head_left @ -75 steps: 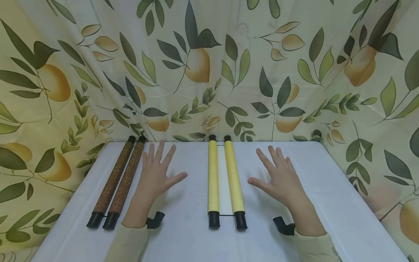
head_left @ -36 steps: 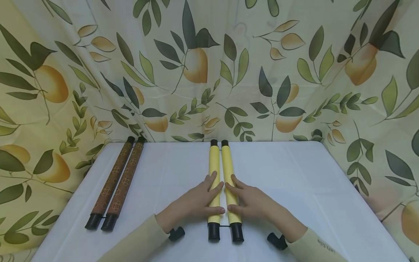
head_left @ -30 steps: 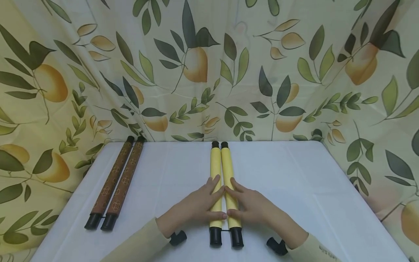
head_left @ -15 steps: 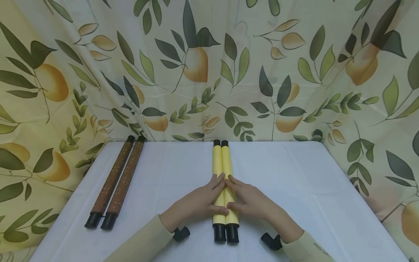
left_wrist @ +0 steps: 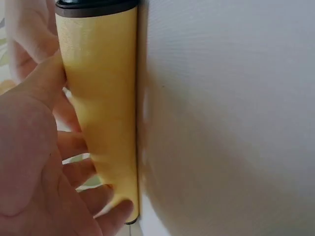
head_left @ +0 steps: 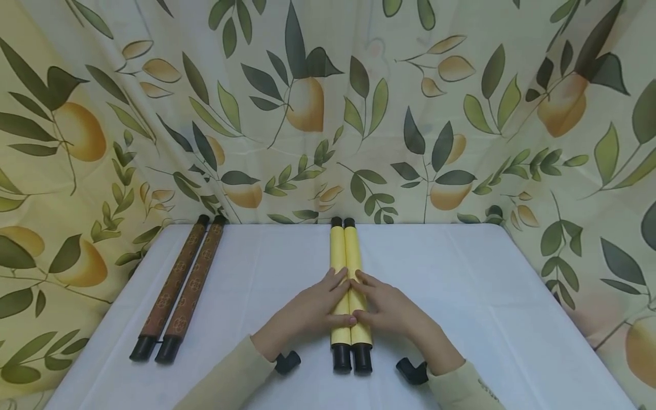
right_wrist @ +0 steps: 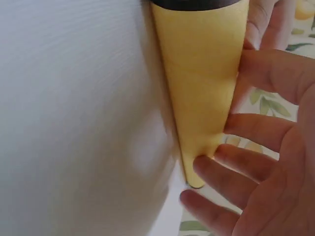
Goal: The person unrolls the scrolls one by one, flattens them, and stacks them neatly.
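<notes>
A yellow scroll [head_left: 338, 245] with black end caps lies lengthwise near the middle of the table, its two rolls side by side and touching. My left hand [head_left: 312, 307] rests over the left roll, fingers spread and slightly bent, fingertips on top. Over the right roll lies my right hand [head_left: 394, 307] in the same way, its thumb tip meeting the left thumb. In the left wrist view, the fingertips [left_wrist: 122, 211] and thumb lie along the yellow roll's [left_wrist: 103, 88] upper side. The right wrist view has fingertips [right_wrist: 203, 164] against the other yellow roll [right_wrist: 202, 64].
A brown patterned scroll [head_left: 187, 290], also two rolls with black caps, lies slanted on the left of the white-covered table [head_left: 451, 267]. Behind the table's far edge hangs a curtain [head_left: 389, 142] printed with leaves and fruit. A black device [head_left: 412, 371] sits at each wrist.
My hands, spread apart over the table earlier, have come inward onto the yellow scroll. Its two rolls have moved together, and the white strip between them no longer shows. The brown scroll stays put.
</notes>
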Demonstrator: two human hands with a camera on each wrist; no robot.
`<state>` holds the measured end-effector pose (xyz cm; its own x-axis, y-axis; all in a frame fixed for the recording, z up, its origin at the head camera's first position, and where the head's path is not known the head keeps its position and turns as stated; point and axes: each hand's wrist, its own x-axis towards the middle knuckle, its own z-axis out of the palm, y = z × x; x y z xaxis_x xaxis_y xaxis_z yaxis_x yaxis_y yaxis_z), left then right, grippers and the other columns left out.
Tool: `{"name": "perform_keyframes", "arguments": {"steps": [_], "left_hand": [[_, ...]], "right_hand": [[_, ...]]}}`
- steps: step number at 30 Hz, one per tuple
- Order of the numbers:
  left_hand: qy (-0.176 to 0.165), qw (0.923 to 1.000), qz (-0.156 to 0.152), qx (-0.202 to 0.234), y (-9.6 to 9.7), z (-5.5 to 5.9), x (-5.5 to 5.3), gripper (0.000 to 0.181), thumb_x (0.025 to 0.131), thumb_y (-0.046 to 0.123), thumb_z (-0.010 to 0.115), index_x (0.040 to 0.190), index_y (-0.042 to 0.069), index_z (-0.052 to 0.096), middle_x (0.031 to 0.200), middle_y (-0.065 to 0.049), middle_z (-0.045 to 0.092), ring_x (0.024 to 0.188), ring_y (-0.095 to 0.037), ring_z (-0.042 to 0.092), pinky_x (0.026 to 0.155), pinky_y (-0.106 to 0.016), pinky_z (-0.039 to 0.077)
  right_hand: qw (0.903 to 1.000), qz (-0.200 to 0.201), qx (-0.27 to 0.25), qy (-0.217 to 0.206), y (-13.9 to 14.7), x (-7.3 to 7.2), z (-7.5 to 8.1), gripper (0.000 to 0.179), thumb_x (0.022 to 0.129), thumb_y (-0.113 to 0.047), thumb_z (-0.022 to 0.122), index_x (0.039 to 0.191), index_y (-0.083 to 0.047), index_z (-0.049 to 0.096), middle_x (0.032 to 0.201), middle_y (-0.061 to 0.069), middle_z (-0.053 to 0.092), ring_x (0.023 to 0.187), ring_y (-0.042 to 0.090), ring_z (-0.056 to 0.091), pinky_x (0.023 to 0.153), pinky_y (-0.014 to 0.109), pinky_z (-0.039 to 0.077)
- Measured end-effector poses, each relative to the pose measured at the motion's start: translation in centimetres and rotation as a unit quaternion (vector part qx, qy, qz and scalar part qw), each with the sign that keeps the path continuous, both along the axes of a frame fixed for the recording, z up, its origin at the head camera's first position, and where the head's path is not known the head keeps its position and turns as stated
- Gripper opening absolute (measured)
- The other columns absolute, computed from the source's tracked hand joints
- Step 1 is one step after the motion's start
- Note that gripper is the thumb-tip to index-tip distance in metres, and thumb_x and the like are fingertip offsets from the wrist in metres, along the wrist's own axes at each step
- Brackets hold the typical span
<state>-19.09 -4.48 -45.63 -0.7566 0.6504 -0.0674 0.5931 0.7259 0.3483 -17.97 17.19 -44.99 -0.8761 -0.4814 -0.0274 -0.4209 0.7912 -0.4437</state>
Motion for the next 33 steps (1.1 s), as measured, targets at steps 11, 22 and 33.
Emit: {"name": "perform_keyframes", "arguments": {"steps": [11,22,33], "left_hand": [[0.06,0.997,0.025,-0.042,-0.6,0.5,0.4,0.08,0.094,0.067,0.049,0.154,0.015,0.039,0.165,-0.006,0.023,0.152,-0.034,0.017,0.118,-0.049,0.027],[0.105,0.9937,0.011,-0.039,-1.6,-0.2,0.1,0.058,0.093,0.066,0.052,0.141,0.033,0.057,0.161,-0.004,0.032,0.149,-0.04,0.024,0.117,-0.056,0.025],[0.117,0.993,0.003,-0.012,-2.9,0.0,-0.4,0.048,0.092,0.061,0.058,0.131,0.034,0.065,0.154,-0.003,0.046,0.148,-0.038,0.029,0.118,-0.058,0.023]], "right_hand": [[0.9971,0.034,0.035,0.058,-0.7,0.1,0.3,0.051,0.096,-0.035,0.064,0.141,-0.013,0.057,0.157,0.015,0.038,0.135,0.036,0.05,0.104,0.05,0.046],[0.9935,0.046,0.048,0.093,0.0,0.4,0.5,0.036,0.095,-0.038,0.065,0.124,-0.017,0.07,0.153,0.011,0.045,0.138,0.036,0.046,0.105,0.051,0.044],[0.9927,0.042,0.042,0.105,0.8,-0.2,0.4,0.033,0.093,-0.035,0.068,0.122,-0.019,0.072,0.148,0.01,0.05,0.131,0.035,0.053,0.101,0.05,0.047]]}}
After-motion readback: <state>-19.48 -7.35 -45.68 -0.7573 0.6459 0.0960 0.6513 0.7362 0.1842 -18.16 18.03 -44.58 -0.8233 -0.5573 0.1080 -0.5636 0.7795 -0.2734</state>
